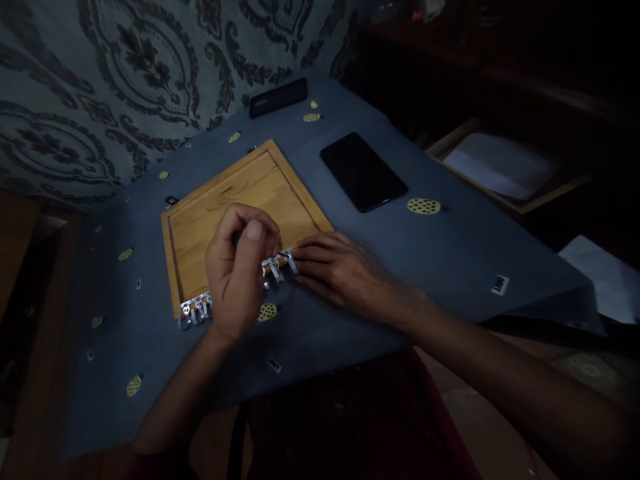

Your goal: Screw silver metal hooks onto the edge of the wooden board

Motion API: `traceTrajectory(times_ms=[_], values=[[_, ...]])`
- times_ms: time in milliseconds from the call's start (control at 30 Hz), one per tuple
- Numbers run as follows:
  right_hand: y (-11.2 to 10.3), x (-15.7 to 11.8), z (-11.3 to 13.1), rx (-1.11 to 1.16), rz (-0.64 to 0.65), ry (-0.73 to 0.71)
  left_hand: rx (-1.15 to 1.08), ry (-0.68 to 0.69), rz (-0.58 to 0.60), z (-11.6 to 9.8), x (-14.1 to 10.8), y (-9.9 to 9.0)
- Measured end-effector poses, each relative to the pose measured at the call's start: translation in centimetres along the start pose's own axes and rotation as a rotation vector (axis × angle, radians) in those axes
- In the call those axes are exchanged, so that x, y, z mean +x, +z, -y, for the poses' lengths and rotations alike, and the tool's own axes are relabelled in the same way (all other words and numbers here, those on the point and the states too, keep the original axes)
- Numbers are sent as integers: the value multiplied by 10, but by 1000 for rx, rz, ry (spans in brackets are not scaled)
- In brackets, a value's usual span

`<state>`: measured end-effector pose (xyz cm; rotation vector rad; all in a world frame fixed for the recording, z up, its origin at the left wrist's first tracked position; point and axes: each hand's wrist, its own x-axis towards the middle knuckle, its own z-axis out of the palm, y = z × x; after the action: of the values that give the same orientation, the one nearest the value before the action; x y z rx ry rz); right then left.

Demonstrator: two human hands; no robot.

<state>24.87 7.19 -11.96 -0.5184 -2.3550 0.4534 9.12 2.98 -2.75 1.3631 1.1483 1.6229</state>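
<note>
A framed wooden board (220, 193) lies on the dark blue cloth, with a row of shiny metal hooks (196, 310) along its near edge. Over the board, my left hand (240, 267) is closed round a thin dark tool (237, 237), whose shaft points right toward the hooks' right end. The rest of the tool is hidden inside the fist. My right hand (343, 270) lies flat at the board's near right corner, its fingers stretched out together and their tips touching the rightmost metal hook (290, 259).
A black phone (364, 171) lies right of the board, and a dark phone case (279, 98) sits at the back. Patterned fabric (145, 73) rises behind the table. An open drawer with papers (500, 165) stands at the right.
</note>
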Motion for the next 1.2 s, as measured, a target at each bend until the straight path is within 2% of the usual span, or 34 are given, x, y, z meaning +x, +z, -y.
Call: traceTrajectory(times_ms=[233, 400, 667, 867, 1200], values=[[2, -1, -1, -6, -17, -4, -52, -4, 47, 2, 7, -2], [3, -1, -2, 18, 5, 8, -35, -51, 10, 0, 10, -1], [4, -1, -3, 21, -16, 5, -16, 25, -16, 4, 7, 4], [3, -1, -2, 10, -14, -10, 9, 32, 28, 5, 3, 2], [3, -1, -2, 35, -2, 4, -70, -58, 36, 1, 14, 1]])
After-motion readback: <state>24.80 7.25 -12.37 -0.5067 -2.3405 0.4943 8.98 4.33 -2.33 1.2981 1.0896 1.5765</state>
